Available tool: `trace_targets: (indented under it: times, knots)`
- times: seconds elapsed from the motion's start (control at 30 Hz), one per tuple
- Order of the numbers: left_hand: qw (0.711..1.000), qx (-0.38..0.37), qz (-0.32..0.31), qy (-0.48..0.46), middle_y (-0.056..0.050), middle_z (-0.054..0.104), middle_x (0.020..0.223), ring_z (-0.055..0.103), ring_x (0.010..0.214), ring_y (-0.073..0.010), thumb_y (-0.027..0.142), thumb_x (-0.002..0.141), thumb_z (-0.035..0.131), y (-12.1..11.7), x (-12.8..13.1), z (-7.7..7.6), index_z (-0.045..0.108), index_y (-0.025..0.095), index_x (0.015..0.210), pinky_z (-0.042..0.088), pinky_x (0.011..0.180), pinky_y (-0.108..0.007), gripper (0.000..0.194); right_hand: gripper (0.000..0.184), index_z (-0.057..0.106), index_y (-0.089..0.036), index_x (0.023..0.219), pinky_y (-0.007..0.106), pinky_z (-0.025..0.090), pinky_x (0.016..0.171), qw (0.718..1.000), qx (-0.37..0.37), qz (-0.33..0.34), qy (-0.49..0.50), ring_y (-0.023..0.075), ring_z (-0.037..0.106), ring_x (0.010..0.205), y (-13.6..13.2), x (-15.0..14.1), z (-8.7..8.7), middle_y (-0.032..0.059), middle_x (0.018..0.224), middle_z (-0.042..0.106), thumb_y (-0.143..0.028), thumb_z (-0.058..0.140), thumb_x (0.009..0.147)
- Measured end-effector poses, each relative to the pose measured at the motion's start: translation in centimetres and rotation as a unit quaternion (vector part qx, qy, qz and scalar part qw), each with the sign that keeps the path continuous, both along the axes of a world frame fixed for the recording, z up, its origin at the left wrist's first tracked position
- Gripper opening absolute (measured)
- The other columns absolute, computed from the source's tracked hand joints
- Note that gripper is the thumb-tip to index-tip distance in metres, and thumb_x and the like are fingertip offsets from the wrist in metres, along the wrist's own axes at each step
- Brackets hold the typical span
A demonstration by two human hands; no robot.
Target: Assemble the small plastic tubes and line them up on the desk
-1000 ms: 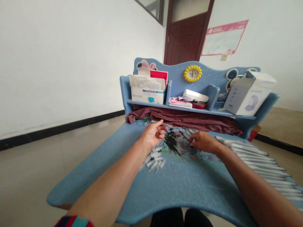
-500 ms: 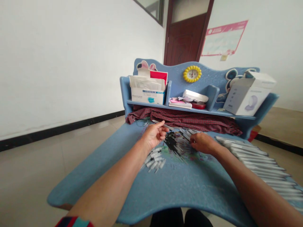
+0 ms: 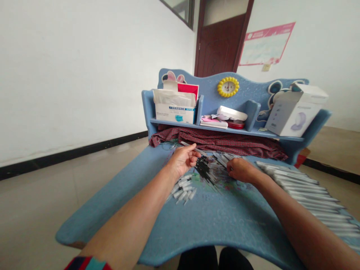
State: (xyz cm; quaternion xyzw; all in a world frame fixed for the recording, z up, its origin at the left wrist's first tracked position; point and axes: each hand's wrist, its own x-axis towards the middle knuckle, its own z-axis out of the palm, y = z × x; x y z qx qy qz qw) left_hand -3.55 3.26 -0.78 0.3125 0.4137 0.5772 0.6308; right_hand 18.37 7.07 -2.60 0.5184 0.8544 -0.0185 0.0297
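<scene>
My left hand [image 3: 183, 160] is closed, fingers curled and thumb up, on a slim clear pen barrel [image 3: 201, 152] that slants behind the thumb. Beneath it lie white pen caps [image 3: 184, 190] in a loose heap. Between my hands, black-ended pen refills [image 3: 207, 170] are spread in a pile, with clear tubes [image 3: 221, 160] on their far side. My right hand [image 3: 242, 170] reaches down at the right edge of this pile, its fingers bent together. What its fingertips hold, if anything, is hidden. To the right, many pens [image 3: 306, 198] lie side by side in a long row.
The blue desk [image 3: 225, 221] has a curved front edge. A red checked cloth [image 3: 219, 140] lies bunched along its back. On the shelf above stand a mask box [image 3: 174, 113], papers [image 3: 213, 123], a red tin [image 3: 235, 125] and a white carton [image 3: 295, 114]. A yellow clock [image 3: 228, 87] hangs there.
Very little differs. The right hand has shifted slightly at the pile's edge; the left hand stays in place with the pen barrel.
</scene>
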Motion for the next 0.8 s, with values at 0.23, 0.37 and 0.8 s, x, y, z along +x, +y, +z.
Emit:
trace_targets:
  times: [0.23,0.37,0.8]
  knots:
    - [1.000,-0.001,0.001,0.005,-0.005,0.059,0.051,0.039,0.031,-0.0040,0.022,0.081,0.055,0.0,0.0,0.0,0.051,0.012,0.059,0.024,0.030,-0.016,0.024,0.029,0.070,-0.018,0.074,0.022,0.038,0.060,0.998,-0.009,0.020,0.061,0.0150,0.059,0.068,0.2,0.4,0.0,0.0045,0.075,0.068,-0.007,0.048,0.060]
    - [1.000,0.000,-0.001,0.013,-0.005,0.058,0.050,0.038,0.030,-0.0038,0.023,0.081,0.054,0.0,0.0,-0.1,0.051,0.011,0.058,0.024,0.030,-0.016,0.027,0.017,0.065,-0.014,0.076,0.022,0.038,0.051,0.955,-0.082,0.036,0.281,0.0111,0.053,0.053,-0.4,-0.1,0.1,0.0015,0.061,0.061,-0.017,0.049,0.069]
    - [1.000,0.010,-0.005,0.020,-0.004,0.058,0.051,0.040,0.030,-0.0039,0.023,0.082,0.052,-0.3,0.2,-0.1,0.051,0.011,0.062,0.024,0.031,-0.015,0.023,0.024,0.060,-0.015,0.068,0.021,0.042,0.042,0.738,-0.154,0.053,0.655,0.0098,0.053,0.043,-3.5,-4.0,0.2,-0.0013,0.051,0.060,-0.034,0.072,0.060]
